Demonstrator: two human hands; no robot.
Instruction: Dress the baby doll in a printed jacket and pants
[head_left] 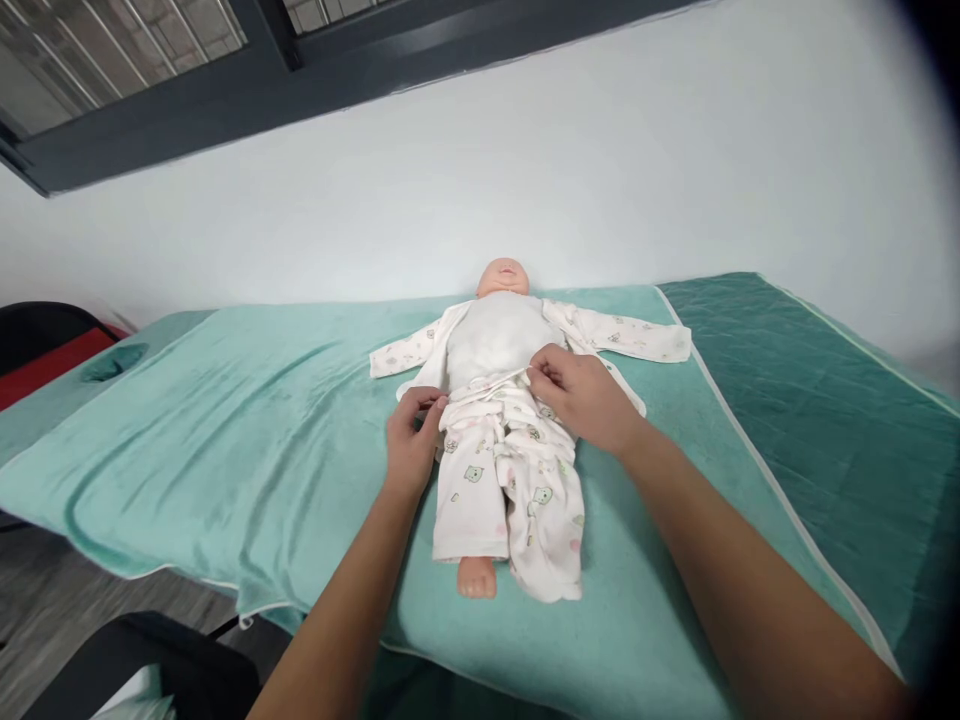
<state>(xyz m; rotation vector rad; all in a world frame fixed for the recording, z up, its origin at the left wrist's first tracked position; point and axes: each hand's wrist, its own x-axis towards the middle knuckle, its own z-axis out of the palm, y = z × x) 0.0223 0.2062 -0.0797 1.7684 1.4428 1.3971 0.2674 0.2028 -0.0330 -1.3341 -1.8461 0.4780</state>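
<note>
A baby doll (499,335) lies on its back on a light green towel (247,420), head toward the wall. It wears an open white printed top (622,338) and white printed trousers (517,490); one bare foot (477,577) sticks out. My left hand (411,438) pinches the trouser waistband at the doll's hip on the left of the picture. My right hand (581,393) is closed on the waistband at the other hip. Both thumbs press the cloth.
The towel covers a padded table with a darker green quilted cover (840,420) on the right. A white wall (600,170) and a dark window frame (225,90) stand behind. A black chair (172,665) is at the near left, a red and black seat (45,350) at far left.
</note>
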